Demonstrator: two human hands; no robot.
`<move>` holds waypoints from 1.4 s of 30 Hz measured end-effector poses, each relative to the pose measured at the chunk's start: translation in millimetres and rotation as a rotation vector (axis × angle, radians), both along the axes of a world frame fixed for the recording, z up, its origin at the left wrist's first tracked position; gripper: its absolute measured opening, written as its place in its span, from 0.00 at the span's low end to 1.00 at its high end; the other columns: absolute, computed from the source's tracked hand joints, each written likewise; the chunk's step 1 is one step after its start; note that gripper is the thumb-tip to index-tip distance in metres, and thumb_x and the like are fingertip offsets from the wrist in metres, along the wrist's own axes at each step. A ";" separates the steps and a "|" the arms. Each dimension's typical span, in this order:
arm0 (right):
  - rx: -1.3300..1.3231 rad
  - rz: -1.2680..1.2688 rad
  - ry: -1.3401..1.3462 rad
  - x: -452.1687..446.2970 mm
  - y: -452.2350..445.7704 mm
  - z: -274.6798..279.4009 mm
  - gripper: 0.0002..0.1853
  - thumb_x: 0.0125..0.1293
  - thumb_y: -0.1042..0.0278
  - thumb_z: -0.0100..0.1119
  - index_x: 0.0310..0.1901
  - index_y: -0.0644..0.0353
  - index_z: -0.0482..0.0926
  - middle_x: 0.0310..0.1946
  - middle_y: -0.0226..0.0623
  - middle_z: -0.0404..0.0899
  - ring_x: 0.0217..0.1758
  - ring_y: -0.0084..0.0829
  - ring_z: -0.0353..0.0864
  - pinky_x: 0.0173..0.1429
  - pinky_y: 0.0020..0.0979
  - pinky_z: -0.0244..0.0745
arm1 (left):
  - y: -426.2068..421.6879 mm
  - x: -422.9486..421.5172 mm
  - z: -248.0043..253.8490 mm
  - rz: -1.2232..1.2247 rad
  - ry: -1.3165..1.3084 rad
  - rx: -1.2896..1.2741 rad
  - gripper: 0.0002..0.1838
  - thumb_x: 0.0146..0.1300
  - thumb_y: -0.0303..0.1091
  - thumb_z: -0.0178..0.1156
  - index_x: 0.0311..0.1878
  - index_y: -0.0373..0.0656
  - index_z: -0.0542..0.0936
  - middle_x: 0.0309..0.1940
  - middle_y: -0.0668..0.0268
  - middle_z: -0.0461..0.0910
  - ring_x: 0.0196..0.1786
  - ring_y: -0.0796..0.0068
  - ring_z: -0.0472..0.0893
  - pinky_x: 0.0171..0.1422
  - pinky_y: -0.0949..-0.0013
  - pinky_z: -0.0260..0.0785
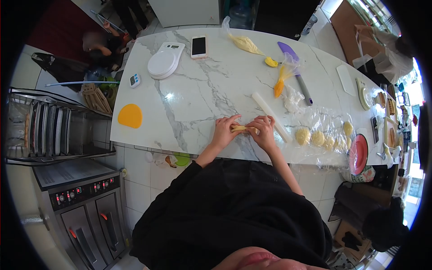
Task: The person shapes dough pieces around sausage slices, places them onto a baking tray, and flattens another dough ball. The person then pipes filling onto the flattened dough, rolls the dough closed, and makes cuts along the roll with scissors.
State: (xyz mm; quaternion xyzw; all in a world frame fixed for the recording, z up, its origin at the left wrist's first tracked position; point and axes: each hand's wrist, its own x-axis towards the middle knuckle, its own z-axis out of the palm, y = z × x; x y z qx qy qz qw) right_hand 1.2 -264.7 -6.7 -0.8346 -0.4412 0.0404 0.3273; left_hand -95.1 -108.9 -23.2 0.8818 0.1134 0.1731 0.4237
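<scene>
- Left hand [223, 130] and right hand [264, 130] both pinching a dough strip [240, 128], just right of frame centre!
- Pale yellow, slim, it lies crosswise, long axis running left to right.
- Hands hide its ends; surface detail's too small to read.
- Right of them, a slanting white rod [272, 118]; farther right, dough balls [303, 136] by clear plastic [321, 119].

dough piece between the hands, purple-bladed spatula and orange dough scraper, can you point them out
Dough piece [240, 129]: head view, on its bared stretch between the fingers of both hands.
Purple-bladed spatula [304, 90]: head view, on its grey handle.
Orange dough scraper [130, 116]: head view, middle of its flat face.
</scene>
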 end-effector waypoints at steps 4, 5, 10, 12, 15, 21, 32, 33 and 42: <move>0.119 -0.001 0.026 -7.0 8.7 17.0 0.09 0.48 0.65 0.65 0.35 0.48 0.82 0.35 0.23 0.79 0.50 0.29 0.70 0.63 0.47 0.47 | 0.1 -5.7 4.2 -0.002 0.001 -0.032 0.30 0.46 0.36 0.69 0.55 0.53 0.69 0.26 0.74 0.82 0.38 0.75 0.77 0.55 0.65 0.54; 0.133 0.011 0.025 -7.5 11.0 17.0 0.08 0.49 0.65 0.65 0.34 0.49 0.83 0.34 0.23 0.79 0.50 0.29 0.70 0.63 0.47 0.47 | -1.2 -6.1 5.5 0.000 0.001 -0.035 0.30 0.46 0.35 0.69 0.54 0.52 0.69 0.27 0.73 0.82 0.37 0.76 0.78 0.56 0.65 0.54; 0.068 0.049 -0.005 -5.5 19.2 10.2 0.06 0.48 0.65 0.64 0.31 0.49 0.83 0.31 0.24 0.79 0.49 0.29 0.71 0.63 0.48 0.47 | -4.8 -8.1 6.1 0.027 -0.026 0.008 0.26 0.47 0.33 0.68 0.52 0.51 0.70 0.27 0.72 0.82 0.36 0.76 0.79 0.56 0.65 0.53; 0.045 0.078 -0.010 -2.6 22.9 12.8 0.06 0.48 0.66 0.64 0.30 0.49 0.82 0.31 0.25 0.79 0.49 0.30 0.71 0.63 0.49 0.47 | -4.2 -7.0 5.3 0.039 -0.035 0.047 0.26 0.48 0.33 0.68 0.51 0.52 0.71 0.27 0.72 0.82 0.36 0.76 0.79 0.56 0.65 0.53; -0.023 0.124 0.024 2.0 25.7 26.6 0.05 0.46 0.67 0.64 0.28 0.50 0.81 0.30 0.26 0.79 0.48 0.31 0.71 0.63 0.48 0.47 | -4.3 -6.6 2.2 0.017 -0.041 0.103 0.26 0.48 0.35 0.68 0.51 0.51 0.71 0.27 0.72 0.82 0.37 0.76 0.78 0.56 0.64 0.52; 0.166 -0.028 0.277 28.8 24.8 31.0 0.03 0.52 0.68 0.63 0.28 0.53 0.79 0.31 0.27 0.80 0.45 0.33 0.74 0.59 0.40 0.55 | -4.5 -7.1 7.5 0.022 -0.040 0.047 0.27 0.46 0.38 0.69 0.52 0.52 0.71 0.27 0.74 0.82 0.38 0.78 0.77 0.57 0.64 0.51; -0.051 -0.021 0.172 37.7 13.3 26.4 0.05 0.52 0.67 0.65 0.30 0.55 0.80 0.29 0.28 0.80 0.38 0.31 0.76 0.55 0.37 0.61 | 0.1 -2.0 -6.5 0.065 -0.036 -0.031 0.16 0.44 0.38 0.70 0.39 0.49 0.81 0.21 0.72 0.79 0.33 0.73 0.75 0.52 0.65 0.56; 0.133 -0.005 0.190 28.0 15.1 28.0 0.06 0.49 0.67 0.66 0.30 0.54 0.81 0.29 0.27 0.79 0.39 0.30 0.76 0.56 0.37 0.59 | 0.0 -1.6 -7.9 0.064 -0.048 -0.011 0.15 0.44 0.38 0.70 0.37 0.49 0.82 0.20 0.72 0.78 0.33 0.73 0.74 0.52 0.66 0.56; 0.071 0.043 0.031 9.6 0.8 6.8 0.07 0.48 0.68 0.66 0.31 0.52 0.82 0.28 0.27 0.78 0.43 0.29 0.73 0.57 0.39 0.55 | -11.4 -2.5 7.0 0.067 -0.098 0.056 0.09 0.47 0.35 0.67 0.33 0.49 0.82 0.28 0.72 0.79 0.39 0.71 0.74 0.52 0.64 0.56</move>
